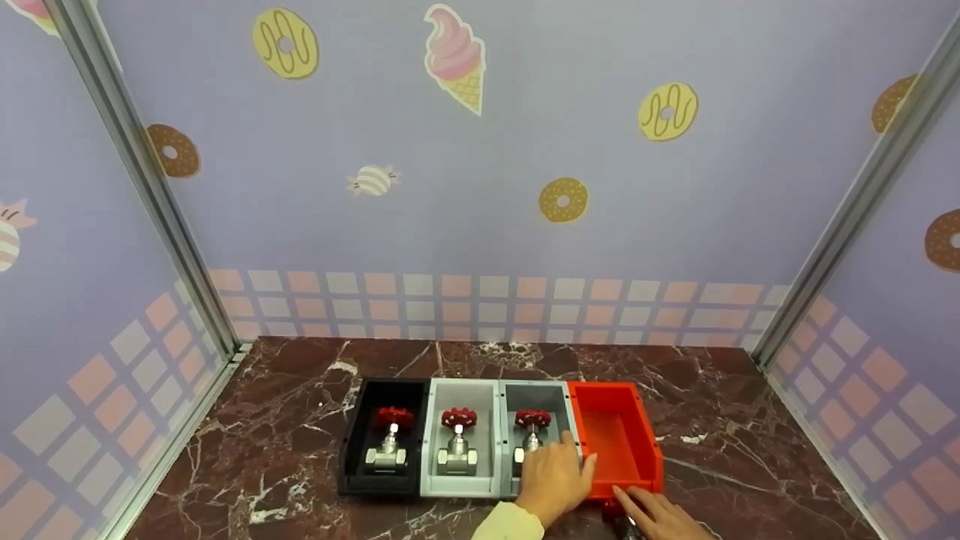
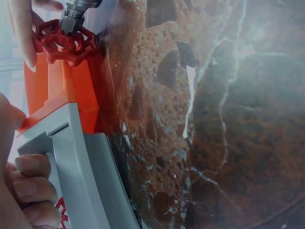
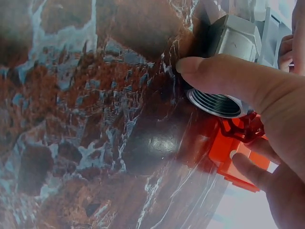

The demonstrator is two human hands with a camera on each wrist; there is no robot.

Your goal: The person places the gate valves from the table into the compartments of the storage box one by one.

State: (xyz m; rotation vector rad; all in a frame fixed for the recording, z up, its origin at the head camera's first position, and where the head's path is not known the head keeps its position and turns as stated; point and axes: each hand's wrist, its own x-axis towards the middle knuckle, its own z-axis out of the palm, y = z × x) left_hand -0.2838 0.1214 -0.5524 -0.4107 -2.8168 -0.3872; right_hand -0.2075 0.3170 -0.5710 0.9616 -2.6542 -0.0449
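Four open bins stand joined in a row: black [image 1: 379, 486], white [image 1: 459, 489], grey [image 1: 534, 387] and orange-red [image 1: 611, 435]. Metal valves with red handwheels stand in the black bin (valve [image 1: 387, 454]), white bin (valve [image 1: 457, 454]) and grey bin (valve [image 1: 532, 435]). My left hand [image 1: 553, 480] grips the wall between grey and orange-red bins, its fingers curled inside the grey one and thumb on the orange-red side. Just in front of the orange-red bin, my right hand [image 1: 656, 517] holds another valve [image 3: 233, 43], thumb across its threaded metal body, fingers by the red handwheel [image 2: 66, 43].
The bins rest on a dark red marbled tabletop [image 1: 285, 420]. Lilac panels [image 1: 480, 240] with printed sweets close off the back and both sides, joined by metal corner posts [image 1: 150, 172].
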